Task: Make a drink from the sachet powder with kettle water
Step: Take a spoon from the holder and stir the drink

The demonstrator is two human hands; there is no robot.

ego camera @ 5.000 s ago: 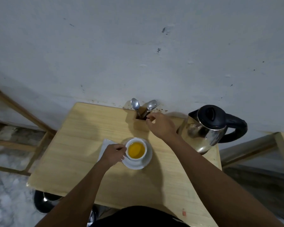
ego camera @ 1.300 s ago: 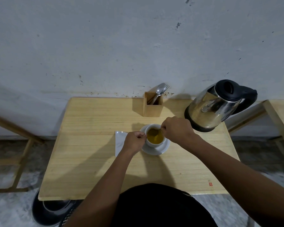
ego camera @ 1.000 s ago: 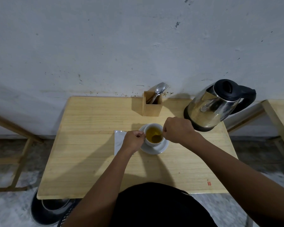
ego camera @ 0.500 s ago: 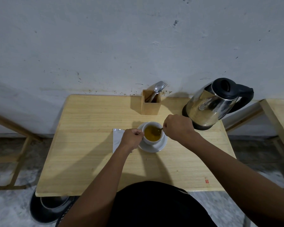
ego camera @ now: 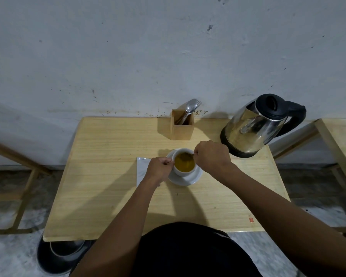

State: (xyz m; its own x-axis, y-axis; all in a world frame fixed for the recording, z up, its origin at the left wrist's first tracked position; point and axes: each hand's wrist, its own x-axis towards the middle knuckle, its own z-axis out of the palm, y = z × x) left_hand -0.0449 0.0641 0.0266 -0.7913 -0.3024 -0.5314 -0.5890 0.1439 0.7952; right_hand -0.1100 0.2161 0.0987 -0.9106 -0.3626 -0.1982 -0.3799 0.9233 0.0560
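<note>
Since half a second ago, the spoon (ego camera: 188, 155) has swung round inside the cup (ego camera: 185, 164); its handle then pointed toward my right knuckles across the right of the rim, and now the shaft crosses the far right part of the drink. My hands have hardly shifted otherwise.

My right hand (ego camera: 212, 156) hovers just right of the cup, fingers curled tight and pinching the spoon's handle, with the bowl end down in the liquid. My left hand (ego camera: 159, 166) is closed at the cup's left side, fingers bunched where the handle would be; the handle itself is hidden, so I cannot tell exactly how I grip it.

The cup is white and stands on a white saucer (ego camera: 186, 177) near the middle of the wooden table (ego camera: 108, 186). The drink in it is amber-yellow and murky. Just left of the saucer, partly under my left hand, lies the silvery sachet (ego camera: 142, 169), flat on the wood.

At the far edge of the table, against the wall (ego camera: 128, 56), a small wooden holder (ego camera: 181, 127) stands upright with cutlery (ego camera: 191, 106) sticking out of it. To its right sits the steel kettle (ego camera: 254, 126) with a black lid and handle, lid shut, handle pointing right, well clear of my right hand.
</note>
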